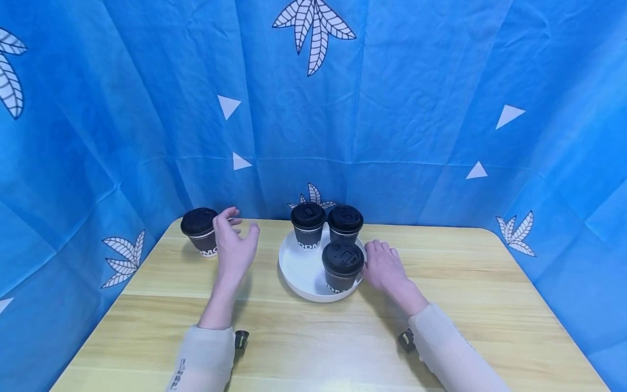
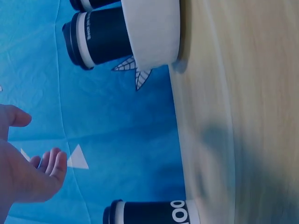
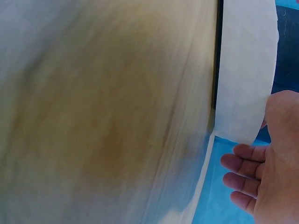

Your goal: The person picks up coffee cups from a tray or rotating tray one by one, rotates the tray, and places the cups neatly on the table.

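A round white tray with a raised wall stands mid-table, bearing three dark paper coffee cups with black lids: one back left, one back right, one in front. At the tray's right side, my right hand pinches the rim; in the right wrist view the thumb lies over the edge of the tray wall. A fourth lidded coffee cup stands at the table's back left. My left hand is just right of this cup, fingers and thumb spread apart, holding nothing.
The light wooden table ends at the back against a blue curtain with white leaf and triangle prints. Small black pieces show beside the left sleeve and the right sleeve.
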`<state>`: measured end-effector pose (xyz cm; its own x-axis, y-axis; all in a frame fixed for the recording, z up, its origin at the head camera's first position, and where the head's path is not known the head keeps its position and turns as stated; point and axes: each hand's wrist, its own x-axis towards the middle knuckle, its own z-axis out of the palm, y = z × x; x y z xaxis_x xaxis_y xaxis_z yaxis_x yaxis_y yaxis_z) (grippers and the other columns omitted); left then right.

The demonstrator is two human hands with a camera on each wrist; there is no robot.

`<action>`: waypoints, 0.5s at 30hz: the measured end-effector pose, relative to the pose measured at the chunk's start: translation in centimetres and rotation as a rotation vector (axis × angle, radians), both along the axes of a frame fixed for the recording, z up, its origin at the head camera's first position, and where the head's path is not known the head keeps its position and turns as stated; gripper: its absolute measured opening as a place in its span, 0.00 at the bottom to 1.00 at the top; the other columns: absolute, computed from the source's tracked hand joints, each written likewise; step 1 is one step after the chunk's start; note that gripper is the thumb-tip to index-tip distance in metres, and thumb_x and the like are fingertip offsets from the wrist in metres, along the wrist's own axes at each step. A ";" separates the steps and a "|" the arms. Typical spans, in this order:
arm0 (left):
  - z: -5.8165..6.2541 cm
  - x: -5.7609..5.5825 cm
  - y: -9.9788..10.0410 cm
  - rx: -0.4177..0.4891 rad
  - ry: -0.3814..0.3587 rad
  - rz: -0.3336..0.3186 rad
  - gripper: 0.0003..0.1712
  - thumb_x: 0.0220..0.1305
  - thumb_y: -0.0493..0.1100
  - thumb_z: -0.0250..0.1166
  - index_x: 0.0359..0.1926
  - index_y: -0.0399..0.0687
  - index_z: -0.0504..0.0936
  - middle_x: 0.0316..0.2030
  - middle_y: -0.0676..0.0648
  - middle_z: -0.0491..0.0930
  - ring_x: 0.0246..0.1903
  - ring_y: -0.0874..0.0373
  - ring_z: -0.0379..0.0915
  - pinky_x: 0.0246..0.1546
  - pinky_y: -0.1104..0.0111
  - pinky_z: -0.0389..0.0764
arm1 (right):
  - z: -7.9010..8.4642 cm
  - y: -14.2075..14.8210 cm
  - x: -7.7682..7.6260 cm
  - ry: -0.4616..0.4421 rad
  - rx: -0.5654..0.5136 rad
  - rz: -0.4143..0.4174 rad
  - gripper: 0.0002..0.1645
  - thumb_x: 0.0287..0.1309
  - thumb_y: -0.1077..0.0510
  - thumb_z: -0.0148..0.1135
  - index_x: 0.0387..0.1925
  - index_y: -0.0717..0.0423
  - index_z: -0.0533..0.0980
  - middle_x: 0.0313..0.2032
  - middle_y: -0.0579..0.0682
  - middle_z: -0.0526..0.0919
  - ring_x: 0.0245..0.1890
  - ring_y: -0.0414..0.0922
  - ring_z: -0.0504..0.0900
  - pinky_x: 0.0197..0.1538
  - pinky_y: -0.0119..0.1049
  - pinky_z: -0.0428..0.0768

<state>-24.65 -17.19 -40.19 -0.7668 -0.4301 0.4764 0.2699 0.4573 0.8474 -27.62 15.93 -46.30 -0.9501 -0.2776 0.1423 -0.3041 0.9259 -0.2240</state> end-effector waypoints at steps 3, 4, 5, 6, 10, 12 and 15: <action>-0.3 0.0 0.5 -0.004 -0.035 -0.049 0.33 0.63 0.37 0.66 0.67 0.33 0.65 0.60 0.36 0.69 0.55 0.43 0.71 0.57 0.52 0.75 | 0.0 0.0 0.0 -0.001 0.000 0.001 0.21 0.71 0.50 0.55 0.53 0.63 0.73 0.50 0.60 0.77 0.53 0.59 0.73 0.55 0.53 0.73; -0.4 0.0 0.7 -0.004 -0.050 -0.069 0.34 0.64 0.37 0.66 0.67 0.33 0.65 0.60 0.36 0.69 0.55 0.43 0.72 0.57 0.52 0.76 | -0.1 0.0 0.0 0.000 -0.001 0.002 0.21 0.71 0.50 0.55 0.53 0.63 0.73 0.50 0.60 0.77 0.53 0.59 0.73 0.55 0.53 0.73; -0.4 0.0 0.9 -0.009 -0.068 -0.085 0.34 0.64 0.37 0.66 0.68 0.33 0.64 0.60 0.37 0.69 0.55 0.43 0.72 0.57 0.51 0.76 | -0.1 0.0 0.0 0.000 -0.002 0.004 0.21 0.70 0.50 0.55 0.53 0.63 0.73 0.49 0.60 0.77 0.53 0.59 0.73 0.55 0.53 0.73; -0.5 0.0 1.0 -0.013 -0.083 -0.101 0.35 0.64 0.37 0.66 0.68 0.33 0.64 0.60 0.37 0.69 0.55 0.43 0.72 0.57 0.52 0.76 | -0.2 0.0 0.0 0.001 -0.003 0.005 0.21 0.70 0.50 0.55 0.52 0.63 0.73 0.49 0.60 0.77 0.53 0.59 0.73 0.54 0.53 0.73; -0.9 -0.2 1.6 -0.052 -0.169 -0.160 0.34 0.66 0.39 0.65 0.69 0.34 0.64 0.60 0.38 0.70 0.56 0.44 0.72 0.58 0.53 0.78 | -0.2 0.1 0.0 -0.001 -0.005 0.006 0.21 0.69 0.50 0.55 0.52 0.63 0.73 0.49 0.60 0.77 0.52 0.59 0.73 0.54 0.53 0.73; -1.0 -0.3 1.9 -0.085 -0.219 -0.181 0.34 0.67 0.40 0.65 0.69 0.34 0.64 0.60 0.39 0.70 0.56 0.44 0.72 0.58 0.53 0.78 | -0.2 0.1 0.0 -0.004 -0.005 0.005 0.21 0.70 0.50 0.55 0.53 0.63 0.73 0.49 0.60 0.77 0.52 0.59 0.73 0.54 0.53 0.73; -1.1 -0.3 2.1 -0.140 -0.310 -0.208 0.34 0.67 0.41 0.64 0.69 0.34 0.64 0.61 0.38 0.70 0.57 0.44 0.71 0.58 0.52 0.77 | -0.1 0.1 0.0 -0.007 -0.006 0.001 0.21 0.71 0.49 0.55 0.53 0.63 0.73 0.49 0.60 0.77 0.53 0.58 0.73 0.55 0.53 0.73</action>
